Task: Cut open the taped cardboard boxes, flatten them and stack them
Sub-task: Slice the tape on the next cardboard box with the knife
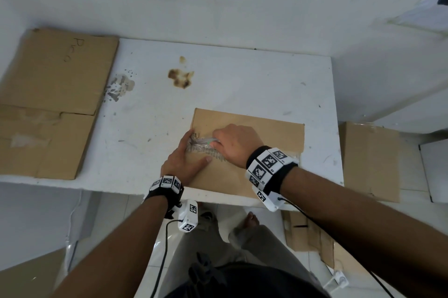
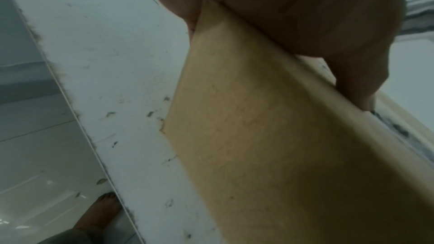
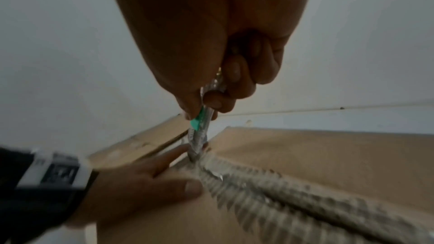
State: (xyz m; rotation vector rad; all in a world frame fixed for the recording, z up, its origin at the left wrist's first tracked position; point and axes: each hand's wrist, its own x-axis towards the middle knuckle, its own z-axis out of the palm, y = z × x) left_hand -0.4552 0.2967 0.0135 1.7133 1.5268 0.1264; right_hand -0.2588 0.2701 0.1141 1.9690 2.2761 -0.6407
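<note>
A closed brown cardboard box point(image 1: 266, 135) stands on the white table point(image 1: 230, 84), its top seam covered by grey patterned tape point(image 3: 270, 188). My left hand point(image 1: 186, 154) presses flat on the box's left edge, fingers straight, thumb point(image 3: 187, 186) beside the tape. My right hand point(image 1: 232, 142) grips a utility knife point(image 3: 199, 129) with a silver body and a green slider. The knife's tip sits in the tape at the seam's left end. In the left wrist view only my palm point(image 2: 305, 16) and the box side point(image 2: 258, 146) show.
A flattened cardboard sheet point(image 1: 53, 101) lies on the table's left end. Another box point(image 1: 368, 159) stands on the floor right of the table, with flat cardboard pieces point(image 1: 308, 237) below it. My feet point(image 1: 249, 220) are at the table's near edge. Brown stains point(image 1: 180, 77) mark the tabletop.
</note>
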